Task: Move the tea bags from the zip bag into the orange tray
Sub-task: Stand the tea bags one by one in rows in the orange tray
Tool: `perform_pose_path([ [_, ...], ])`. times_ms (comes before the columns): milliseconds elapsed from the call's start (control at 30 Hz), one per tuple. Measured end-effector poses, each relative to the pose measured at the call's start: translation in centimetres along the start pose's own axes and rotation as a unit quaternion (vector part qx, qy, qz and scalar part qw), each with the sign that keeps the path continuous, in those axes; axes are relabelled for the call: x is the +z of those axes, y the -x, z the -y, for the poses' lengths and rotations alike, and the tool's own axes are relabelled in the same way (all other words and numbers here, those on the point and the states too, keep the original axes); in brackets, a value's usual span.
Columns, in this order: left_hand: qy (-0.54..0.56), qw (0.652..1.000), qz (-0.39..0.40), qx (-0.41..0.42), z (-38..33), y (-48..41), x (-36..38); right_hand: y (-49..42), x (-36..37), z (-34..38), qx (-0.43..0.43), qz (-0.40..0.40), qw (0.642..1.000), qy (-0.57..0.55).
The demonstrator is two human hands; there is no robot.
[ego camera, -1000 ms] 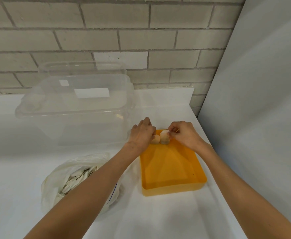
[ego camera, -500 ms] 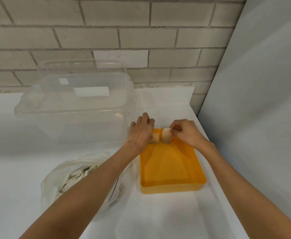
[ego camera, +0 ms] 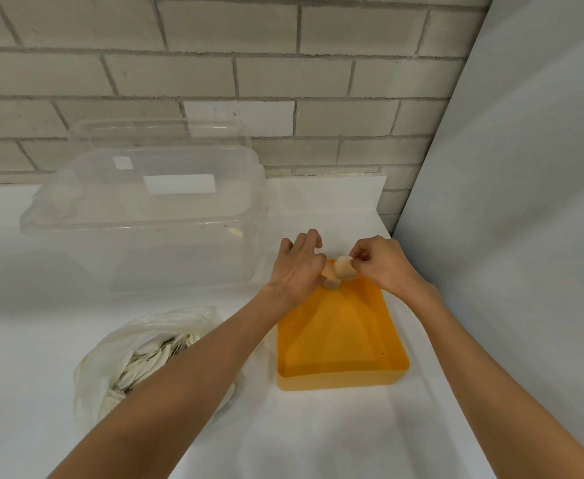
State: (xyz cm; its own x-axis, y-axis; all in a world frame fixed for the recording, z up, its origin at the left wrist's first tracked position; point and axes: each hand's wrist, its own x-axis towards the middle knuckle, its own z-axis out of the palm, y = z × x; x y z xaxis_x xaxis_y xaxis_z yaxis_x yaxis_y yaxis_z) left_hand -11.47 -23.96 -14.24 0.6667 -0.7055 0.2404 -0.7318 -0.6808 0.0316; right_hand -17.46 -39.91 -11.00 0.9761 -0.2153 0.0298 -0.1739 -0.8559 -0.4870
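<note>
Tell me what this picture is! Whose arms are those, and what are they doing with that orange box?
A person wears a camera on their head, so you see their own arms from above. The right hand pinches a tea bag at the far end of the orange tray. The left hand touches a second tea bag beside it; whether it grips it is hidden. On the white table, to the left, lies a zip bag with more tea bags inside. Behind it stands a big clear plastic box.
</note>
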Motion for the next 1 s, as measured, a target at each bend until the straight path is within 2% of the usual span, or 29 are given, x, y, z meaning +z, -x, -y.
perform_pose_path([
  [200,-0.023,0.999,0.021,0.007,0.5,0.4,-0.2,0.1,0.9,0.4,0.013,0.03,0.999,0.009],
  [367,-0.009,0.999,0.018,-0.032,1.8,1.0,-0.7,0.0,2.0,0.5,0.032,0.029,0.999,-0.01],
  [600,0.012,0.996,0.076,-0.054,2.1,-0.1,-2.0,-0.3,3.3,0.5,0.05,0.025,0.997,-0.062],
  [1000,-0.014,0.999,-0.034,-0.026,1.8,0.0,-0.2,-0.4,3.6,0.1,0.053,0.001,0.995,-0.088],
])
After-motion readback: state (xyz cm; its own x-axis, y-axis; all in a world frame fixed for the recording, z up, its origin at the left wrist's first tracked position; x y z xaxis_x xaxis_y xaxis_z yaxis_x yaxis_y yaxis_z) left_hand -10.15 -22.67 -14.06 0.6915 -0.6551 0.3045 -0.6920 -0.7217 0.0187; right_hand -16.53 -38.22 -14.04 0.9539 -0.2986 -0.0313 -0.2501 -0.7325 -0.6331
